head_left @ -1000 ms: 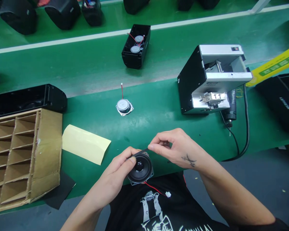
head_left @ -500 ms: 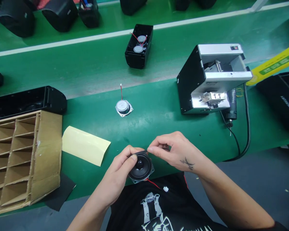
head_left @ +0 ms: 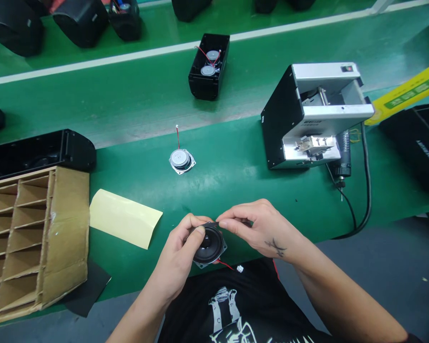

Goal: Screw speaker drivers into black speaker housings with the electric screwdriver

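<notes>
My left hand (head_left: 183,252) is closed around a small round speaker driver (head_left: 209,245), its black cone facing up and the thumb pressing on the upper left of the rim. A red wire with a white plug (head_left: 240,268) hangs from the driver's lower edge. At the top of the rim runs a thin black strip (head_left: 211,224). My right hand (head_left: 252,224) pinches its right end between thumb and forefinger. Further up the bench a second speaker driver (head_left: 181,160) lies magnet side up, with its red wire pointing away from me.
Yellow backing paper (head_left: 125,218) lies left, beside a cardboard divider box (head_left: 69,233) and a long black housing (head_left: 76,150). A metal-and-black machine (head_left: 318,116) stands right, with an electric screwdriver (head_left: 342,157) behind its cable. Beyond, a black enclosure (head_left: 203,85) holds two drivers.
My right hand has shifted slightly left and down, bringing the strip closer along the driver's rim. The far enclosure has moved a little right relative to the bench.
</notes>
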Demonstrator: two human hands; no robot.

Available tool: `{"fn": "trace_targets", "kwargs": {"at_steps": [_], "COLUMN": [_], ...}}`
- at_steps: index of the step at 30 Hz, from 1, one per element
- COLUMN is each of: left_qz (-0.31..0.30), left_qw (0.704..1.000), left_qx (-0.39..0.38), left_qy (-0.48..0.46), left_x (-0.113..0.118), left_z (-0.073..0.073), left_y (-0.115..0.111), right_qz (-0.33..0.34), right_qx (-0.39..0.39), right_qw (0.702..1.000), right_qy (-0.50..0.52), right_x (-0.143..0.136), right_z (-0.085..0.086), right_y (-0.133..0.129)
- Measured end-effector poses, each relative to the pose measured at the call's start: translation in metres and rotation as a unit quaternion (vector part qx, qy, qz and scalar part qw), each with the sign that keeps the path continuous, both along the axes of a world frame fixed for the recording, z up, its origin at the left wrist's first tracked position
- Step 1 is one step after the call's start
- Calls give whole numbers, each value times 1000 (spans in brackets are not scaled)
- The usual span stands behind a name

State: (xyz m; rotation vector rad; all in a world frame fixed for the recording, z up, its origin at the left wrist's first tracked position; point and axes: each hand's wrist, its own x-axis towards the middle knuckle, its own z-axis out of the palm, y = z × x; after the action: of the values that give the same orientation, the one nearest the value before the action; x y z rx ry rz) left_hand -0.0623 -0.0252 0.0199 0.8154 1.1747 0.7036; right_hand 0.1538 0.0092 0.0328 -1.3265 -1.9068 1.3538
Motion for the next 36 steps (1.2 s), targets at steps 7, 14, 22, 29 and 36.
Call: {"fn": "trace_targets", "kwargs": {"at_steps": [7,14,22,29,36], "left_qz": [21,37,53,80,55], "left_qw": [1000,999,998,996,997], "left_qx": [-14,-11,-16,-26,48], "left_qy": [-12,-13,-6,-25,21], "left_x": [3,5,7,11,6], "left_z": [-2,-3,-7,-6,-10], "left_y": [1,1,2,4,0], "right_qz": [-21,-33,-46,-47,-15], "right_qx": [-22,-31,-51,-60,-81], "right_qw": [999,999,997,997,996], "right_qy": [-15,-6,16,15,29], "right_x": [1,-1,-4,-7,-9], "right_z": [2,-4,-10,-17,-18], "right_y": [-1,-3,-8,-10,-1]}}
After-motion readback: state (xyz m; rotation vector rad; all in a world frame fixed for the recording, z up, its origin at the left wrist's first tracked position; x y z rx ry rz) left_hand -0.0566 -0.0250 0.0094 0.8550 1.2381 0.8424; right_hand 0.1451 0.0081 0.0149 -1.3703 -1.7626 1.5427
